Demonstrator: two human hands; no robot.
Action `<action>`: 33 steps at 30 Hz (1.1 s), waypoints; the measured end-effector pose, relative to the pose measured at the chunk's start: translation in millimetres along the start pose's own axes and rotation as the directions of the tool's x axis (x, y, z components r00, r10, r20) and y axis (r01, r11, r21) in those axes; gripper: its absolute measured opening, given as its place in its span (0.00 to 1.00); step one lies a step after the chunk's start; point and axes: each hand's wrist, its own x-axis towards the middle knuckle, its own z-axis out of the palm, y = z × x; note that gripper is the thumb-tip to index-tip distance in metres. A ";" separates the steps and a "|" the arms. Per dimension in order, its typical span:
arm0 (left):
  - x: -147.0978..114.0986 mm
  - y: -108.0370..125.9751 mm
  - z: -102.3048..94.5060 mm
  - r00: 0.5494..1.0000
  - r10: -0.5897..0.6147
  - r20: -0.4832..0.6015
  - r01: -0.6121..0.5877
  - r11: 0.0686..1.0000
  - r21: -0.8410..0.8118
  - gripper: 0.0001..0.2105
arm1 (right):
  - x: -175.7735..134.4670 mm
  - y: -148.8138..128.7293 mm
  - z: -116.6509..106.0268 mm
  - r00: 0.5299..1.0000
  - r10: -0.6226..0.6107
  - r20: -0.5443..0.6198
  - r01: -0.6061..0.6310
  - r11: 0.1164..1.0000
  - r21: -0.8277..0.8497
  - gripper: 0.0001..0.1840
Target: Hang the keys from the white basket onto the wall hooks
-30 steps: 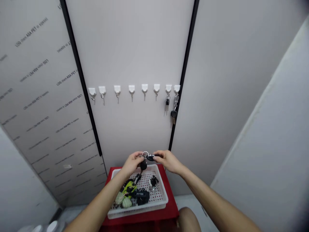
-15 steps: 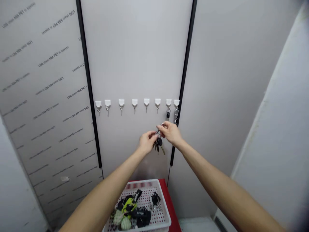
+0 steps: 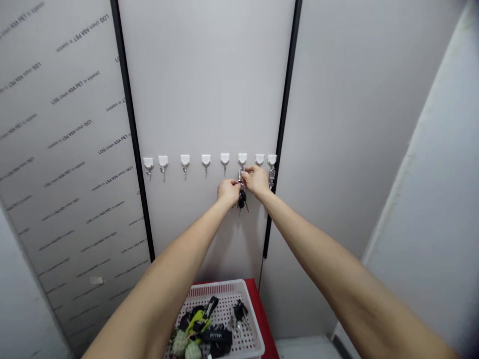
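Observation:
A bunch of keys (image 3: 242, 200) with a metal clasp hangs between my hands, just beneath a white wall hook (image 3: 242, 158), the third from the right. My left hand (image 3: 228, 191) pinches the ring end of the bunch from the left. From the right, my right hand (image 3: 256, 180) grips the upper clasp close to the hook's tip. Whether the clasp has caught on the hook, I cannot tell. Another metal clasp (image 3: 272, 175) hangs from the rightmost hook. The lower part of the second hook from the right (image 3: 259, 159) is hidden behind my right hand.
More white hooks (image 3: 185, 160) run in a row to the left. Black vertical strips (image 3: 286, 99) edge the panel. Below, a white perforated basket (image 3: 258, 324) holds keys (image 3: 240, 313) and dark and yellow-green key fobs (image 3: 198, 319). It rests on a red surface (image 3: 258, 304).
Both hands have moved up with the keys, from below the hook row to directly under the third hook from the right. The clasp is now upright near that hook's tip.

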 end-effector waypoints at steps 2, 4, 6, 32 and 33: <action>-2.1 -4.3 2.0 0.999 0.023 0.037 -0.022 1.000 -0.021 0.10 | -4.9 1.1 -1.4 1.000 -0.016 -0.007 0.016 0.999 -0.028 0.09; -8.8 -10.4 1.5 0.998 0.044 0.040 -0.042 0.998 -0.053 0.12 | -16.2 0.4 -5.7 0.997 -0.065 -0.032 0.063 0.997 -0.036 0.11; -22.8 -23.6 -2.1 0.997 0.061 0.043 -0.058 0.996 -0.075 0.14 | -35.9 1.7 -11.0 0.988 -0.142 -0.056 0.140 0.990 -0.032 0.14; -185.9 -165.7 -9.8 0.873 -0.091 0.479 0.096 0.995 0.014 0.22 | -214.3 84.0 -1.7 0.542 0.083 0.836 0.139 0.973 -0.187 0.11; -183.1 -163.2 -8.3 0.871 -0.075 0.486 0.113 0.992 -0.049 0.22 | -210.2 81.2 -1.7 0.551 0.087 0.830 0.060 0.988 -0.144 0.11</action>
